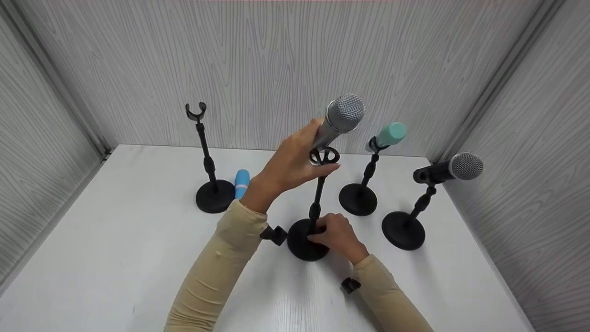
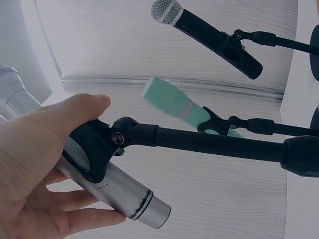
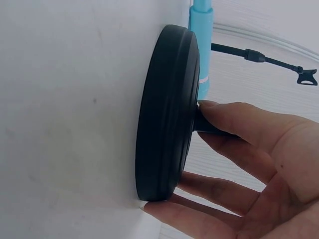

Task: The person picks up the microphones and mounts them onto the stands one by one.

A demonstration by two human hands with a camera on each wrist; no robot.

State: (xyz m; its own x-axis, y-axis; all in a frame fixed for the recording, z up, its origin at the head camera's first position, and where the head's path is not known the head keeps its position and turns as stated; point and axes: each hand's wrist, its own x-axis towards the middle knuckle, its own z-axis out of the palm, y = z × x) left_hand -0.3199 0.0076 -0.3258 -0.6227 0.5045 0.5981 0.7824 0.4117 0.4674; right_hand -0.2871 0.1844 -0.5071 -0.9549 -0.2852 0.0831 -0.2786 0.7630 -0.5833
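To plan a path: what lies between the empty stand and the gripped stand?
The head view shows the blue microphone there, with the left forearm crossing the stretch.

The place looks like a small booth or lab-style work cell; the kind of building around it cannot be told. Grey wood-grain panels wall it in: a back panel (image 1: 258, 69) across the top of the frame, a left panel (image 1: 27, 120) and a right panel (image 1: 530, 175) at the edges. Grey strips (image 1: 502, 69) line the upper corners. A plain white tabletop (image 1: 115, 240) fills the lower half, bearing black microphone stands (image 1: 315, 210).
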